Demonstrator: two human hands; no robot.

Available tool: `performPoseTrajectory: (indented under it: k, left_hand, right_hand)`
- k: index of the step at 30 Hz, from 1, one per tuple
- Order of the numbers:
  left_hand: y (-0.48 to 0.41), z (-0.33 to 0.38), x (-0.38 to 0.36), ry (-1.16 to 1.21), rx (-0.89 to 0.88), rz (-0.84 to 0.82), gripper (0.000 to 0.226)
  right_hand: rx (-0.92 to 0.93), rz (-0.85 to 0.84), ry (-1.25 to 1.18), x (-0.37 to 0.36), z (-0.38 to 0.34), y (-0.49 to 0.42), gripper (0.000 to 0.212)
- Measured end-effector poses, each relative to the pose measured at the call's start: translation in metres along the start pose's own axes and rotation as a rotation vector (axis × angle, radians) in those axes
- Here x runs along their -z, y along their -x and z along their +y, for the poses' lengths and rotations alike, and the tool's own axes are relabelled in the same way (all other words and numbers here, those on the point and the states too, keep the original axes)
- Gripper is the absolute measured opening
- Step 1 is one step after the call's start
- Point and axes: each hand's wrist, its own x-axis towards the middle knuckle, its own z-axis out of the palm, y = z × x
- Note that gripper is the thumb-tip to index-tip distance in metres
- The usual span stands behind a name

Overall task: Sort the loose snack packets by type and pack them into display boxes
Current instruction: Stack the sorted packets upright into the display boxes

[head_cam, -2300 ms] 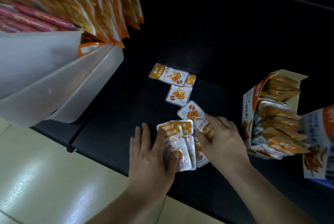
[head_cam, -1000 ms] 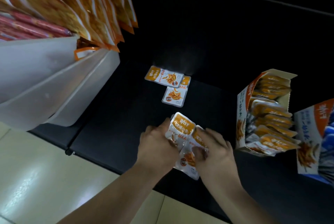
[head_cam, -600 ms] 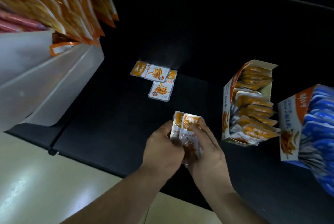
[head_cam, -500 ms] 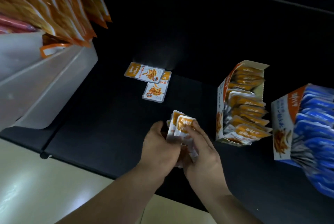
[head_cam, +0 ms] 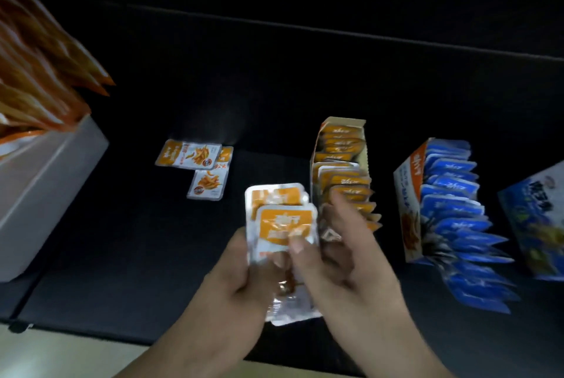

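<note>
A stack of orange-and-white snack packets [head_cam: 279, 217] stands upright above the dark surface, gripped from the left by my left hand [head_cam: 238, 274]. My right hand [head_cam: 332, 258] holds the stack's right side, its thumb pressed on the front packet's orange label. Just right of the stack is the orange display box [head_cam: 317, 164], filled with a row of matching packets. Three more loose orange packets [head_cam: 198, 165] lie flat at the back left of the surface. A box of blue packets [head_cam: 409, 194] stands further right.
A white bin [head_cam: 45, 182] with large orange bags [head_cam: 39, 81] sits at the left edge. Another blue-printed box [head_cam: 537, 219] is at the far right. The dark surface [head_cam: 106, 255] ends at a front edge above a pale floor.
Both hands gathered the scattered packets from the surface into one stack and lifted it upright. The stack has shifted right, toward the orange box.
</note>
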Motion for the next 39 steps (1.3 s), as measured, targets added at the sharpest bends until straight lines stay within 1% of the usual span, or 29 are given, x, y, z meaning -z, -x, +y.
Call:
performPoseTrajectory:
  k: [1, 3, 6, 8, 10, 13, 14, 15, 18, 20, 22, 24, 26, 28, 29, 31, 32, 33, 34, 35, 36, 37, 39]
  left_hand:
    - [0.000, 0.010, -0.005, -0.007, -0.042, -0.077, 0.033]
    - [-0.003, 0.032, -0.018, -0.043, -0.107, -0.188, 0.041]
    - [-0.016, 0.052, -0.035, -0.083, -0.129, -0.273, 0.061]
    - [-0.024, 0.061, -0.044, -0.163, -0.154, -0.322, 0.068]
    - [-0.030, 0.070, -0.052, -0.233, -0.145, -0.370, 0.068]
    - [-0.036, 0.079, -0.060, -0.230, -0.100, -0.383, 0.055]
    - [-0.037, 0.082, -0.062, -0.233, -0.091, -0.375, 0.052]
    - [-0.038, 0.084, -0.064, -0.227, -0.083, -0.361, 0.049]
    - [-0.045, 0.087, -0.064, -0.208, -0.066, -0.287, 0.045]
    - [-0.047, 0.088, -0.064, -0.206, -0.071, -0.262, 0.046]
    - [-0.047, 0.085, -0.066, -0.225, -0.098, -0.271, 0.052]
    - [-0.045, 0.082, -0.068, -0.248, -0.123, -0.303, 0.058]
    - [-0.044, 0.081, -0.071, -0.266, -0.134, -0.369, 0.059]
    - [-0.050, 0.081, -0.075, -0.289, -0.139, -0.410, 0.064]
    - [-0.055, 0.081, -0.078, -0.316, -0.141, -0.425, 0.072]
    - [-0.064, 0.081, -0.079, -0.423, -0.156, -0.439, 0.093]
    - [-0.068, 0.081, -0.078, -0.485, -0.177, -0.420, 0.099]
    - [-0.071, 0.080, -0.074, -0.551, -0.214, -0.362, 0.100]
    - [-0.075, 0.076, -0.069, -0.628, -0.269, -0.267, 0.097]
    - [-0.077, 0.070, -0.062, -0.703, -0.332, -0.166, 0.090]
    - [-0.079, 0.062, -0.056, -0.756, -0.377, -0.099, 0.084]
    - [-0.080, 0.052, -0.051, -0.784, -0.389, -0.081, 0.079]
    - [-0.078, 0.034, -0.049, -0.783, -0.382, -0.108, 0.076]
  right_hand:
    - [-0.059, -0.039, -0.094, 0.006, -0.010, -0.002, 0.075]
    - [-0.063, -0.034, -0.147, 0.017, -0.025, -0.007, 0.079]
    - [-0.004, -0.015, -0.148, 0.029, -0.035, -0.007, 0.095]
    - [0.000, 0.001, -0.129, 0.039, -0.034, -0.006, 0.101]
    - [0.012, 0.013, -0.126, 0.055, -0.036, -0.009, 0.106]
    - [0.126, -0.029, 0.014, 0.079, -0.040, -0.016, 0.120]
    - [0.158, -0.046, 0.053, 0.084, -0.042, -0.019, 0.118]
    - [0.174, -0.059, 0.062, 0.088, -0.044, -0.023, 0.111]
    - [0.168, -0.017, 0.023, 0.094, -0.041, -0.029, 0.078]
    - [0.165, -0.004, 0.001, 0.094, -0.037, -0.031, 0.064]
    - [0.142, -0.052, -0.029, 0.100, -0.034, -0.033, 0.062]
    - [0.095, -0.144, -0.047, 0.110, -0.036, -0.034, 0.073]
    - [0.052, -0.229, -0.040, 0.121, -0.039, -0.036, 0.082]
    - [0.044, -0.247, -0.045, 0.128, -0.041, -0.039, 0.079]
    - [0.039, -0.227, -0.083, 0.131, -0.040, -0.039, 0.078]
    - [0.051, -0.151, -0.157, 0.136, -0.035, -0.040, 0.077]
    - [0.065, -0.108, -0.180, 0.138, -0.033, -0.040, 0.076]
    - [0.079, -0.063, -0.195, 0.138, -0.030, -0.040, 0.075]
    - [0.101, -0.016, -0.199, 0.139, -0.029, -0.041, 0.074]
    - [0.131, 0.044, -0.193, 0.140, -0.028, -0.042, 0.073]
    - [0.169, 0.111, -0.177, 0.140, -0.029, -0.044, 0.072]
    - [0.208, 0.178, -0.157, 0.140, -0.030, -0.048, 0.072]
    - [0.275, 0.266, -0.132, 0.140, -0.034, -0.056, 0.071]
